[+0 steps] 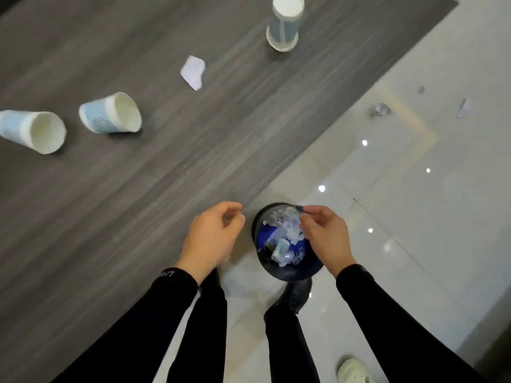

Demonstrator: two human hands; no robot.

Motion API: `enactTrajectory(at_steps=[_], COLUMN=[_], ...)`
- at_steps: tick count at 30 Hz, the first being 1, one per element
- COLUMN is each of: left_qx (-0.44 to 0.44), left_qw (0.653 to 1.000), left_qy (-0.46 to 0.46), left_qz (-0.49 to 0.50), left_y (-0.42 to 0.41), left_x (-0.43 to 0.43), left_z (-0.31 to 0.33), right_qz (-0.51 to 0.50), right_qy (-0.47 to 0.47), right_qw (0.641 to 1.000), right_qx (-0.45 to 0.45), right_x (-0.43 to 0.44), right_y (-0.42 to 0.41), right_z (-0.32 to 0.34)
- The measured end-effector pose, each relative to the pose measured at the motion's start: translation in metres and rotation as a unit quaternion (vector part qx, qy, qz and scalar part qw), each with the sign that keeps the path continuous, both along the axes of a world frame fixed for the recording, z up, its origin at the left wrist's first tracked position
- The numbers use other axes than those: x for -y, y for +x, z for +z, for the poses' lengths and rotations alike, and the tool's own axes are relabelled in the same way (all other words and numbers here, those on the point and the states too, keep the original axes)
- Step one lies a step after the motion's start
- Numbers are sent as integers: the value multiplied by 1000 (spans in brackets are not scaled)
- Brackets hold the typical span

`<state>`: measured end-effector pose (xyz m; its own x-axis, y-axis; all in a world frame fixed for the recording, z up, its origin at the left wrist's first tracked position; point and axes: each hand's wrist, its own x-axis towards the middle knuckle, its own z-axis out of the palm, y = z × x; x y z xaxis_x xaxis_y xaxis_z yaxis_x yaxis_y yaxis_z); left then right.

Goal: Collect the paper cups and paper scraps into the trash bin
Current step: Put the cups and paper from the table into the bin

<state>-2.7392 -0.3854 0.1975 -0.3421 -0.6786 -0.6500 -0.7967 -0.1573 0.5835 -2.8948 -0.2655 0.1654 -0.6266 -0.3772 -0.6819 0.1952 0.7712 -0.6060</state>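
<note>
Nearest the camera: two black sleeves point(154, 322) reach forward; a pale shoe point(352, 371) shows at the bottom edge, a dark shoe point(297, 294) just behind the bin.

The trash bin point(290, 272), dark with a blue liner, stands on the glossy tiled floor point(401, 217) just beside the table edge; white paper scraps and a crushed cup lie heaped inside it.

Right hand point(323, 236) hovers over the bin's mouth; thumb and forefinger are pressed tip to tip near the far rim, other fingers curled; whether a scrap sits in the pinch I cannot tell, too blurred.

Left hand point(213, 233) hangs over the table's edge, left of the bin; fingers loosely curled inward, nothing visible in them.

Further out on the grey wood-grain table point(138, 203): two blue-and-white paper cups lie on their sides, the left cup point(33, 131) and the middle cup point(110, 113), near each other, mouths facing right; a torn paper scrap point(193, 71) lies flat beyond them; farthest, an upright cup point(284, 23) stands with another seemingly stacked on it.

Far right on the floor: crumpled bits point(381, 109), well apart from the bin.
</note>
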Motion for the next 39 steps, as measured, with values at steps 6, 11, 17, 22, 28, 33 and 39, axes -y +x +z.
enactTrajectory(at_steps=[6,11,17,22,28,33,39], left_qx=[-25,-2,79,172,255,208,151], left_qw=[994,985,943,939,919,941,955], left_qy=[-74,-114,-278,-294,-246,-253,-253], left_qz=[74,127,167,-39,-171,-86,-29], left_y=[49,107,166,187,196,200,193], left_x=[69,126,193,255,283,272,247], left_z=[21,32,37,15,-5,-14,0], right_qz=[56,142,247,357,460,460,372], right_qy=[-117,-156,-129,-120,-46,-32,-35], right_qw=[992,978,958,917,871,856,907], right_qx=[8,6,-64,-133,-166,-232,-197], right_x=[113,194,261,299,329,331,310], right_y=[37,77,121,143,154,155,139], right_z=[40,47,50,48,24,15,31])
